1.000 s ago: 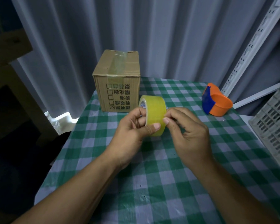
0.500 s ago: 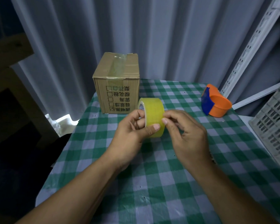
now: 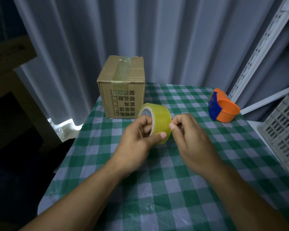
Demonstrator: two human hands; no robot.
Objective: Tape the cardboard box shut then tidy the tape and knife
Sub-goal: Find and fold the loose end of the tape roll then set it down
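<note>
A roll of yellowish clear tape (image 3: 160,117) is held above the table, in front of the cardboard box. My left hand (image 3: 137,140) grips it, fingers through the core and thumb on the outer face. My right hand (image 3: 188,137) touches the roll's right side, thumb and forefinger pinched at the tape's surface. The cardboard box (image 3: 122,87) stands at the table's far left with its flaps closed and a strip of clear tape along the top seam. No knife is in sight.
The table has a green-and-white checked cloth (image 3: 157,189). An orange and blue tape dispenser (image 3: 223,108) lies at the far right. A grey slatted crate (image 3: 284,130) stands off the right edge. White curtains hang behind, and a white perforated rail (image 3: 257,52) leans at the right.
My right hand's fingers have curled into a tighter pinch at the roll's edge. The roll and my left hand have barely moved.
</note>
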